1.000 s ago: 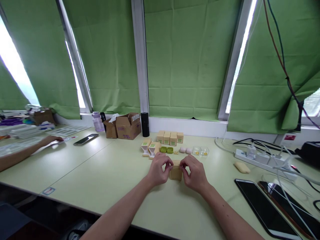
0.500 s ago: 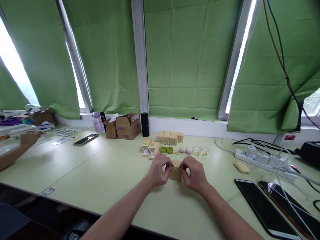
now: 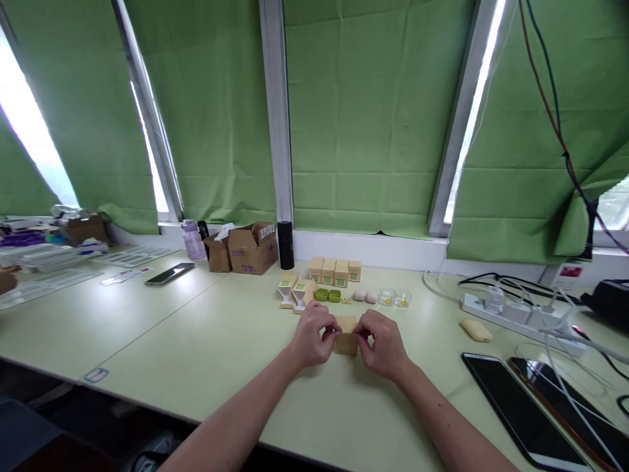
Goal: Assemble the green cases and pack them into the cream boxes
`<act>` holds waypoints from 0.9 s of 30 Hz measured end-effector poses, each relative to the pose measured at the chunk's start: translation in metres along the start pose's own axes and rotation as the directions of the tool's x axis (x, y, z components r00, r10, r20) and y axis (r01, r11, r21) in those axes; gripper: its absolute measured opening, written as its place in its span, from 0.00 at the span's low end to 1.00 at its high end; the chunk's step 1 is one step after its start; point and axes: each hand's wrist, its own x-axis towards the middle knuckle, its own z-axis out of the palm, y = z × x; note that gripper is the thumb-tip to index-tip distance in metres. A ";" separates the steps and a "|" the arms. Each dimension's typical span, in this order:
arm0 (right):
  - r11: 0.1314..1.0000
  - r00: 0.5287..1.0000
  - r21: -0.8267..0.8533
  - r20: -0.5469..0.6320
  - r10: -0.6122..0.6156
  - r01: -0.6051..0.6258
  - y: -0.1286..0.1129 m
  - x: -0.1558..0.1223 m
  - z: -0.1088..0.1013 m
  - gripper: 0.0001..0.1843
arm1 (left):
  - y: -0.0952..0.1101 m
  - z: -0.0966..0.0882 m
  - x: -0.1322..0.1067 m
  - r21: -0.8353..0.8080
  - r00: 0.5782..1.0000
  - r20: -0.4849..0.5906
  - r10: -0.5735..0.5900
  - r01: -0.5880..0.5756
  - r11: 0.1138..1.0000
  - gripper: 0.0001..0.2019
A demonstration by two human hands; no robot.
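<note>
One small tan box (image 3: 346, 341) sits on the pale green table (image 3: 196, 341), close in front of the person. The left hand (image 3: 314, 339) and the right hand (image 3: 384, 344) each press curled fingertips against its opposite sides, pinching it between them. Behind it stand four tan cartons (image 3: 334, 270) in a row. In front of that row are two white stands (image 3: 293, 292), two green lids (image 3: 327, 295), two pink capsules (image 3: 365, 296) and two clear cases (image 3: 395, 299). Two cardboard boxes (image 3: 252, 249), one black cylinder (image 3: 284, 244) and one purple bottle (image 3: 191, 240) are at the sill. Two dark phones (image 3: 521, 410) lie at the right. Since half a second ago, the person's grip on the box is unchanged, while a co-worker's hand (image 3: 6, 280) has drawn back to the left edge.
</note>
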 end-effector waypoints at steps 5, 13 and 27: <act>1.000 0.999 0.001 0.044 0.013 -0.013 0.001 0.001 -0.002 0.09 | 0.004 -0.001 0.001 -0.005 0.999 0.016 -0.027 0.028 1.000 0.04; 0.990 0.970 0.000 0.199 0.140 -0.143 0.005 0.004 -0.016 0.21 | -0.008 0.006 0.005 0.011 0.906 0.026 -0.422 0.422 0.906 0.17; 0.966 0.965 0.023 0.059 0.254 -0.256 0.015 0.004 -0.009 0.07 | -0.009 0.007 0.004 0.059 0.905 -0.015 -0.425 0.425 0.903 0.12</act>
